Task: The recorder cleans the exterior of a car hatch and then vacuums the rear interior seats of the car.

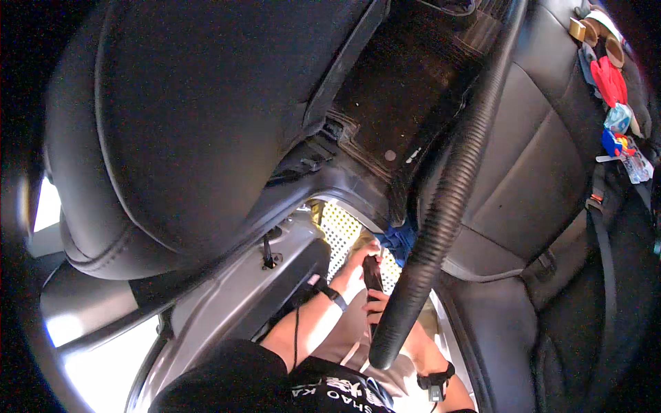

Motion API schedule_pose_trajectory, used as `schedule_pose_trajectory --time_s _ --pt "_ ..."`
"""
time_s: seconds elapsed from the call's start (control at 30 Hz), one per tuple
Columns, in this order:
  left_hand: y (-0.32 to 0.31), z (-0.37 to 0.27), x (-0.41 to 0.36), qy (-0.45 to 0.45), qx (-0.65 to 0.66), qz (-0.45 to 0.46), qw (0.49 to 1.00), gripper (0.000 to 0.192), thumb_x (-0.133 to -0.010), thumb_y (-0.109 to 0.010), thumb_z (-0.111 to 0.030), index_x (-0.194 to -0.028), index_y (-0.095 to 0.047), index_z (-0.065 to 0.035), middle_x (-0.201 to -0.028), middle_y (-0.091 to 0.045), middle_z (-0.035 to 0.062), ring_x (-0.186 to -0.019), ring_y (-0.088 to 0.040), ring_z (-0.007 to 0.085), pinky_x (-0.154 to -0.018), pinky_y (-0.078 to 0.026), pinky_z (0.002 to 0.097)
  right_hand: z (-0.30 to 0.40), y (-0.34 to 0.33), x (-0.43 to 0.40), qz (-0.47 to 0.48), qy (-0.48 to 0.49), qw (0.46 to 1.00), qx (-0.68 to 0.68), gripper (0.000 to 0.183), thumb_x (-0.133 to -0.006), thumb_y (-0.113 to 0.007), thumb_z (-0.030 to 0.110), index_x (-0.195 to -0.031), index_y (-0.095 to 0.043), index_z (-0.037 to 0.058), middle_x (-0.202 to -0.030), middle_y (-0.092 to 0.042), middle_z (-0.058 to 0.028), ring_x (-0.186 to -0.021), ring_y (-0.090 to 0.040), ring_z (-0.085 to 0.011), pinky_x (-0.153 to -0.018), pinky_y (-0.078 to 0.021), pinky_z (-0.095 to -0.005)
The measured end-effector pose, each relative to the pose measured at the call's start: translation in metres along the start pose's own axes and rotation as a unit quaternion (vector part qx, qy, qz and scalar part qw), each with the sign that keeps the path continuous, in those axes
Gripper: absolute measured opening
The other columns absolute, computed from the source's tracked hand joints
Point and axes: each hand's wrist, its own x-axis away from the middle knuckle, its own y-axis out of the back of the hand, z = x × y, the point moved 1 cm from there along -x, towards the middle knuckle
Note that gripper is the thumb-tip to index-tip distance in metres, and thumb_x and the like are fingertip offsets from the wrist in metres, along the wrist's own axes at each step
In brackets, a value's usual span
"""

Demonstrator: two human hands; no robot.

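My left hand (364, 260), with a black band on its wrist, grips the upper end of a dark, narrow object (373, 276) that looks like a vacuum nozzle. My right hand (381, 304) has its fingers around the lower part of the same object. Both hands are low in the open car doorway. A black ribbed vacuum hose (454, 191) runs from the top right across the view, and its lower end covers part of my right hand and forearm. Just beyond my left hand lies a blue cloth (397, 243).
The black front seat back (181, 129) fills the left. The rear bench seat (516, 170) is at right, with assorted small items at its far side, including a red cloth (609, 80). Crumbs lie on the dark floor mat (382, 124). The open door (248, 273) stands at my left, above perforated flooring (338, 232).
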Motion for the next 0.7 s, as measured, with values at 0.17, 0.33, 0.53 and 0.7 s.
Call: schedule_pose_trajectory --time_s 0.17,0.33,0.53,0.7 --pt "-0.007 -0.023 -0.017 -0.148 0.248 0.123 0.949 0.02 -0.087 -0.056 -0.001 -0.101 -0.056 -0.0152 -0.087 -0.05 0.0005 -0.084 -0.05 0.0185 -0.079 -0.045 0.035 0.019 -0.02 0.007 -0.249 -0.064 0.927 -0.272 0.06 -0.074 -0.091 0.031 -0.122 -0.057 0.0166 -0.129 -0.061 -0.0117 -0.132 -0.052 -0.037 -0.115 -0.0345 -0.0597" --pt "-0.071 -0.06 -0.045 -0.252 0.134 0.158 0.945 0.024 -0.105 -0.054 -0.027 -0.127 -0.062 -0.0208 -0.136 -0.061 0.007 -0.13 -0.052 0.028 -0.1 -0.046 0.0394 0.027 0.004 -0.034 -0.296 0.018 0.945 -0.14 0.042 -0.076 -0.085 0.023 -0.099 -0.051 0.0134 -0.109 -0.064 -0.0094 -0.13 -0.05 -0.0458 -0.108 -0.0374 -0.061" --pt "-0.069 -0.071 -0.11 -0.5 -0.496 0.014 0.71 0.048 -0.109 -0.041 -0.026 -0.151 -0.04 -0.0041 -0.145 -0.052 0.0144 -0.143 -0.039 0.024 -0.119 -0.03 0.0379 0.035 0.06 -0.074 -0.289 0.215 0.919 0.16 0.03 -0.063 -0.084 0.013 -0.089 -0.07 0.0131 -0.101 -0.068 -0.0061 -0.124 -0.054 -0.0466 -0.099 -0.0471 -0.0543" --pt "-0.018 -0.042 -0.162 -0.181 -0.014 0.145 0.973 0.056 -0.093 -0.056 -0.015 -0.147 -0.047 -0.003 -0.153 -0.043 0.0212 -0.147 -0.032 0.0354 -0.125 -0.02 0.0462 -0.001 0.076 -0.129 -0.178 0.22 0.945 0.167 0.031 -0.062 -0.08 0.013 -0.09 -0.068 0.0124 -0.111 -0.063 -0.005 -0.132 -0.049 -0.0438 -0.101 -0.0484 -0.0495"
